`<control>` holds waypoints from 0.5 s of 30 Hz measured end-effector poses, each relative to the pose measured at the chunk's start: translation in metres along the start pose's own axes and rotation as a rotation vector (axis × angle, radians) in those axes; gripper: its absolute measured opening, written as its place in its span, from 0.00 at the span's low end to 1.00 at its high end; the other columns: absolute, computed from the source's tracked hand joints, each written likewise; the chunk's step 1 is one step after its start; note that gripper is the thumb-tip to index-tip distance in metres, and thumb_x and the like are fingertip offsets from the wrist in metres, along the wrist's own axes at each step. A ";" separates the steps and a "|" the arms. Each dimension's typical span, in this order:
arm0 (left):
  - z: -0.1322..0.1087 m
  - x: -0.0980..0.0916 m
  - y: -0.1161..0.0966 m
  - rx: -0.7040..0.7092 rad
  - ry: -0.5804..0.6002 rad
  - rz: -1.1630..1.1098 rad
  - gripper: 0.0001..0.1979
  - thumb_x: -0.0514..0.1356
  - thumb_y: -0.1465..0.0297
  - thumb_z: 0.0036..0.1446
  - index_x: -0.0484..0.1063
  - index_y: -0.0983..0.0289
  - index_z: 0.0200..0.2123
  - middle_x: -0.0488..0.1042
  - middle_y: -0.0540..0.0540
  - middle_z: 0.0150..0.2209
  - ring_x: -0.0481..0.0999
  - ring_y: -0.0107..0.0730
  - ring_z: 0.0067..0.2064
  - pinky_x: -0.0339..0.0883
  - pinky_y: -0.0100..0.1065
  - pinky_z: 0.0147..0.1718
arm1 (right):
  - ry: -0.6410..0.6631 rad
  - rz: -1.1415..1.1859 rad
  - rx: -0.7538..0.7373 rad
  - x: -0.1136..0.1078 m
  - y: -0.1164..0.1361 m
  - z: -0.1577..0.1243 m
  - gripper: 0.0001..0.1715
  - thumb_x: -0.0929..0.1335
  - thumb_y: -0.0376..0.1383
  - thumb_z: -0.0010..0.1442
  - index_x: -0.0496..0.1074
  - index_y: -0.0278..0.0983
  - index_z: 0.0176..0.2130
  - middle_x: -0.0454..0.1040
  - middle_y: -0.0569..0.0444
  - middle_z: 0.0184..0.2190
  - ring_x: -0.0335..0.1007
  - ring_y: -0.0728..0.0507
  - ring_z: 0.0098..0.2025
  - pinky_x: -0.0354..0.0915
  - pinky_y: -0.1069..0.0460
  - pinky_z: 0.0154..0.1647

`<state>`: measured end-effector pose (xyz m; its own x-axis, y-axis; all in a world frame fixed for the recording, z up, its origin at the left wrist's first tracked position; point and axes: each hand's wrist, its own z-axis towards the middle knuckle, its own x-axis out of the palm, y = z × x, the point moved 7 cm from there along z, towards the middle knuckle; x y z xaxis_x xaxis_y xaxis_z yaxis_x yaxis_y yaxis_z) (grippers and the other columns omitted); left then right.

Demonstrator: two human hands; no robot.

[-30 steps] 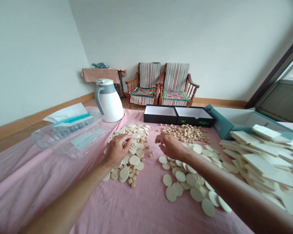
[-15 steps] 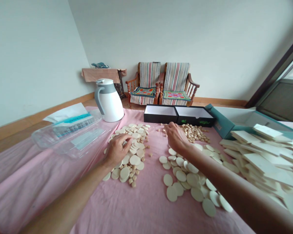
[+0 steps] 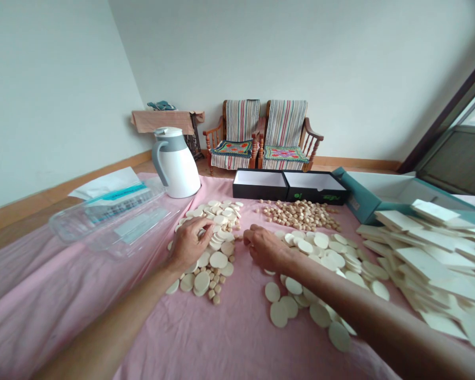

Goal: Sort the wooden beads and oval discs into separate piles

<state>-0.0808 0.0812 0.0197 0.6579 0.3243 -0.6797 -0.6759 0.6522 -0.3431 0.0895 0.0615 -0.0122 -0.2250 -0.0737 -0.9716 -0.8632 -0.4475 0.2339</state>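
Observation:
My left hand (image 3: 190, 241) rests over a mixed pile of pale wooden discs (image 3: 218, 260) and small wooden cubes (image 3: 212, 285). Its fingers are curled, thumb and forefinger tips close together; whatever they may hold is too small to make out. Just right of that pile, my right hand (image 3: 263, 245) is low over the cloth, its fingers bent and pressed together beside a loose cube. Its fingertips are partly hidden, so I cannot see what is in them. Under and beside my right forearm lies a second heap of round discs (image 3: 320, 314). Behind it is a heap of small wooden pieces (image 3: 301, 215).
Two black open boxes (image 3: 261, 191) stand at the back, beside a teal box (image 3: 366, 206). Stacked pale wooden boards (image 3: 431, 264) fill the right. A white jug (image 3: 182, 171) and clear plastic packaging (image 3: 79, 224) are at the left. Pink cloth (image 3: 174, 338) covers the surface.
My right hand has moved left and nearer, from the heap of small wooden pieces to the mixed pile's right edge. My left hand has stayed almost still.

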 end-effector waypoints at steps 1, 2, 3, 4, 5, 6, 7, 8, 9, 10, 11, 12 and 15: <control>0.000 0.000 0.000 0.001 -0.001 0.001 0.08 0.55 0.69 0.57 0.73 0.63 0.33 0.77 0.54 0.34 0.75 0.34 0.38 0.66 0.33 0.38 | -0.007 -0.019 0.035 -0.006 -0.009 0.001 0.15 0.61 0.22 0.53 0.71 0.32 0.38 0.70 0.46 0.37 0.67 0.46 0.37 0.58 0.55 0.35; 0.000 0.000 0.000 0.003 -0.001 0.001 0.08 0.54 0.70 0.58 0.73 0.63 0.33 0.77 0.54 0.34 0.75 0.34 0.38 0.66 0.33 0.38 | -0.018 -0.047 0.075 -0.013 -0.019 0.003 0.16 0.61 0.22 0.52 0.71 0.32 0.39 0.70 0.46 0.37 0.67 0.46 0.38 0.58 0.55 0.35; 0.000 0.000 -0.001 0.005 -0.001 0.001 0.08 0.54 0.70 0.58 0.73 0.63 0.33 0.77 0.54 0.34 0.75 0.34 0.38 0.66 0.33 0.38 | -0.034 -0.085 0.123 -0.020 -0.030 0.004 0.16 0.61 0.21 0.52 0.71 0.31 0.39 0.70 0.44 0.38 0.67 0.46 0.38 0.58 0.54 0.36; 0.000 0.000 -0.001 0.006 0.000 0.000 0.08 0.54 0.70 0.58 0.73 0.63 0.33 0.77 0.54 0.34 0.75 0.34 0.37 0.66 0.33 0.38 | -0.057 -0.133 0.174 -0.029 -0.040 0.004 0.16 0.60 0.21 0.53 0.71 0.31 0.39 0.69 0.43 0.39 0.67 0.45 0.38 0.58 0.54 0.36; 0.000 0.000 -0.001 0.007 0.000 0.000 0.08 0.54 0.70 0.58 0.73 0.63 0.33 0.77 0.54 0.34 0.75 0.34 0.37 0.66 0.33 0.38 | -0.091 -0.183 0.226 -0.037 -0.048 0.005 0.16 0.60 0.21 0.54 0.71 0.30 0.39 0.69 0.42 0.40 0.67 0.44 0.38 0.59 0.53 0.35; 0.000 0.000 -0.002 0.006 0.000 -0.001 0.07 0.54 0.70 0.58 0.73 0.63 0.33 0.77 0.54 0.34 0.74 0.34 0.37 0.66 0.33 0.38 | -0.129 -0.230 0.270 -0.045 -0.054 0.005 0.16 0.59 0.22 0.55 0.70 0.30 0.40 0.69 0.40 0.40 0.66 0.43 0.39 0.59 0.53 0.35; 0.000 0.000 -0.002 0.004 0.001 -0.001 0.07 0.54 0.70 0.58 0.73 0.63 0.33 0.77 0.54 0.34 0.74 0.34 0.37 0.66 0.33 0.38 | -0.165 -0.266 0.296 -0.051 -0.056 0.005 0.16 0.58 0.22 0.56 0.70 0.30 0.40 0.69 0.39 0.41 0.66 0.42 0.39 0.59 0.52 0.35; 0.000 0.000 -0.001 0.001 0.001 -0.002 0.07 0.54 0.70 0.58 0.73 0.63 0.33 0.77 0.54 0.33 0.74 0.34 0.37 0.66 0.33 0.38 | -0.195 -0.285 0.301 -0.054 -0.056 0.005 0.16 0.58 0.22 0.57 0.70 0.31 0.40 0.68 0.39 0.41 0.66 0.41 0.40 0.59 0.51 0.36; 0.000 0.000 -0.001 -0.001 0.003 -0.003 0.07 0.54 0.70 0.58 0.73 0.63 0.33 0.77 0.54 0.33 0.74 0.34 0.37 0.66 0.33 0.38 | -0.212 -0.282 0.286 -0.055 -0.053 0.006 0.16 0.58 0.23 0.57 0.70 0.31 0.40 0.68 0.39 0.41 0.66 0.41 0.41 0.60 0.51 0.37; 0.000 0.000 -0.001 -0.003 0.007 -0.004 0.07 0.54 0.70 0.58 0.73 0.63 0.33 0.77 0.54 0.33 0.74 0.34 0.37 0.66 0.33 0.38 | -0.211 -0.258 0.252 -0.052 -0.047 0.007 0.16 0.58 0.23 0.57 0.70 0.31 0.40 0.69 0.40 0.41 0.66 0.41 0.42 0.60 0.51 0.38; 0.000 0.001 -0.001 -0.003 0.010 -0.004 0.07 0.54 0.70 0.58 0.73 0.63 0.33 0.77 0.54 0.33 0.74 0.34 0.37 0.66 0.33 0.38 | -0.193 -0.218 0.211 -0.047 -0.040 0.009 0.15 0.59 0.24 0.56 0.70 0.32 0.40 0.69 0.40 0.42 0.66 0.41 0.43 0.60 0.51 0.39; 0.000 0.001 -0.001 -0.003 0.011 -0.003 0.08 0.54 0.70 0.58 0.73 0.63 0.33 0.77 0.54 0.33 0.75 0.34 0.37 0.66 0.33 0.38 | -0.165 -0.169 0.165 -0.040 -0.031 0.011 0.15 0.60 0.25 0.56 0.71 0.32 0.41 0.69 0.41 0.41 0.66 0.41 0.43 0.60 0.51 0.41; 0.000 0.001 0.000 -0.005 0.006 -0.002 0.08 0.54 0.69 0.58 0.73 0.63 0.33 0.77 0.55 0.33 0.75 0.34 0.37 0.66 0.33 0.38 | -0.092 -0.040 0.057 -0.020 -0.007 0.016 0.13 0.62 0.29 0.57 0.70 0.32 0.42 0.71 0.43 0.40 0.67 0.42 0.43 0.60 0.52 0.41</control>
<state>-0.0805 0.0816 0.0193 0.6573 0.3183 -0.6831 -0.6761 0.6495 -0.3479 0.0929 0.0809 0.0058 -0.2278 0.0264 -0.9734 -0.8961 -0.3969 0.1989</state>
